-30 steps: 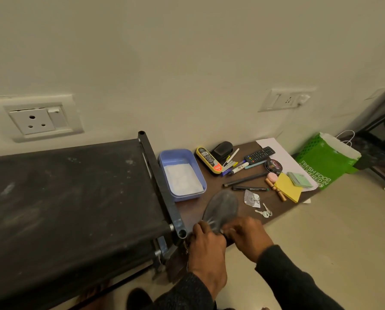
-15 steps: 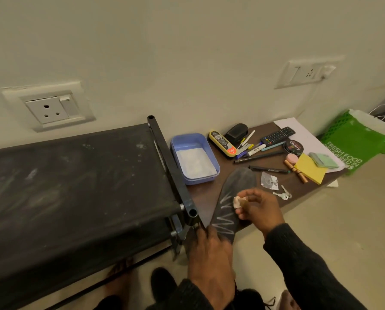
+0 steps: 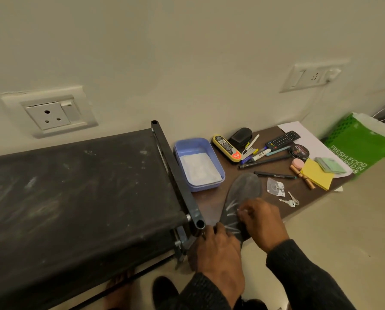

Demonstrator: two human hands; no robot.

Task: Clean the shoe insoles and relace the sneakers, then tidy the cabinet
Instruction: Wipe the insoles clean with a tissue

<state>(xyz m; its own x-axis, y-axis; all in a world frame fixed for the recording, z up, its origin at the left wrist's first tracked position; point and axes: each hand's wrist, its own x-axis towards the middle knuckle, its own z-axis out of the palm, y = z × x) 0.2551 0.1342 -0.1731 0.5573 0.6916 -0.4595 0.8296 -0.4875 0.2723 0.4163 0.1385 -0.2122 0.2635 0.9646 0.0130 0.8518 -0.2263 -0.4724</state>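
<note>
Dark grey foam insole [image 3: 243, 193] flat at near edge of brown wooden table [image 3: 209, 204], heel overhanging. Left hand [image 3: 218, 249] gripping heel end. Right hand [image 3: 260, 218] fingers curled, pinching small white object against white-streaked insole surface.

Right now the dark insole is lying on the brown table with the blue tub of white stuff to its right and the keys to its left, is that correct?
Not quite. The head view shows the sides swapped: the blue tub sits left of the insole and the keys lie to its right. The insole does lie on the brown table.
</note>
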